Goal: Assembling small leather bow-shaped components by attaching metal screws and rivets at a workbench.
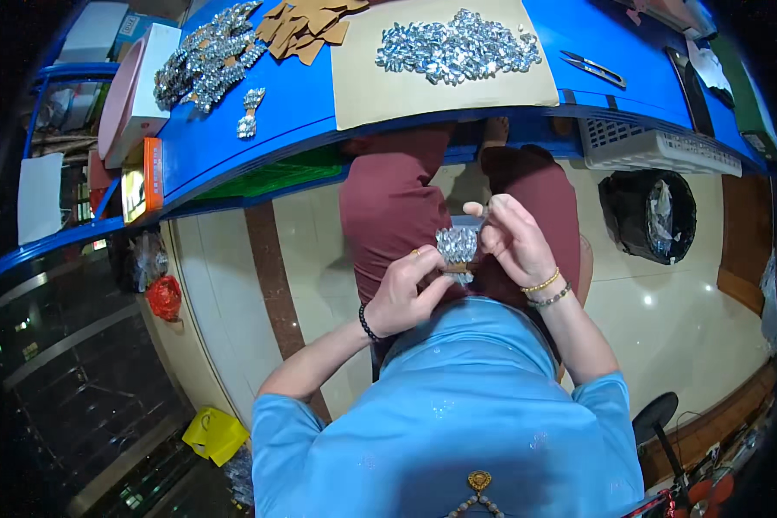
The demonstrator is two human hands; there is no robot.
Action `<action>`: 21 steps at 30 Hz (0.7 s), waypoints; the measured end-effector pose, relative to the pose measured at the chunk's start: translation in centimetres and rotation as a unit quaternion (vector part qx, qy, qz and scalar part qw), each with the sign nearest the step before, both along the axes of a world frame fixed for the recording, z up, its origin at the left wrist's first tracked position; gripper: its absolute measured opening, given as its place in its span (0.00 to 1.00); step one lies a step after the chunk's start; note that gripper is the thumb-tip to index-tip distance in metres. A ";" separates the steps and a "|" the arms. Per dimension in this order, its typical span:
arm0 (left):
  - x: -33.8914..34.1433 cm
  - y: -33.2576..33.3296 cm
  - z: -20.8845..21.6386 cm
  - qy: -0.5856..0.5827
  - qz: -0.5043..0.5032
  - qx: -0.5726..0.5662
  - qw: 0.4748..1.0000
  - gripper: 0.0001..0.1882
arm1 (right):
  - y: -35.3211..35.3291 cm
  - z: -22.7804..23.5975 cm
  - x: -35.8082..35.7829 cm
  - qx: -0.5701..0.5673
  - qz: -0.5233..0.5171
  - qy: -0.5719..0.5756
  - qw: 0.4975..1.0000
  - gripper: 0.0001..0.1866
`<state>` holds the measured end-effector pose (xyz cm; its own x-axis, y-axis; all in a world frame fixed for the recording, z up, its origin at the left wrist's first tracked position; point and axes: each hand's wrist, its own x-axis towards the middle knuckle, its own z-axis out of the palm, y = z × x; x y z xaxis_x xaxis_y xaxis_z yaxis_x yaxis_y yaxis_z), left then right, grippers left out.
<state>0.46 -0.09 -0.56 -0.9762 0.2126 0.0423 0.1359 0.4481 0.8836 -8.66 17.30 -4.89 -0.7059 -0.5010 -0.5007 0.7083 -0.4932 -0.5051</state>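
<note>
Over my lap, a small brown piece covered with rows of silver faceted stones (457, 245) is pinched between the thumb and fingers of my left hand (408, 289). A bare brown strip shows across it, with more stones below. Just to its right, my right hand (515, 239) is raised, fingers curled together in a pinch; whatever they hold is too small to make out. On the blue table ahead, a heap of loose silver stones (457, 47) lies on a beige board (363, 99). Left of the board are brown blank pieces (306, 26) and a pile of stone-covered pieces (207, 56).
One stone-covered piece (249, 112) lies apart near the table's front edge. Thread snips (594, 68) rest right of the board, and a dark phone-like slab (689, 91) beyond them. Beneath the table stand a white plastic basket (656, 148) and a black-lined bin (647, 216).
</note>
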 end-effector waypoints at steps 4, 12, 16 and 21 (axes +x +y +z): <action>0.3 -1.0 -0.1 -0.213 0.054 0.122 0.968 0.08 | 2.7 0.0 -1.3 -0.143 0.013 -0.026 0.989 0.06; -0.9 -0.8 2.2 -0.015 -0.047 0.016 0.999 0.08 | 7.7 -1.6 -4.5 0.286 -0.083 0.149 0.943 0.06; -0.4 0.1 3.5 0.160 -0.115 -0.062 0.978 0.10 | 5.3 -0.1 -3.1 0.268 0.046 0.268 0.924 0.05; 0.6 -0.4 1.5 0.197 -0.085 -0.090 0.972 0.12 | 2.7 5.3 0.6 0.237 0.233 0.468 0.819 0.05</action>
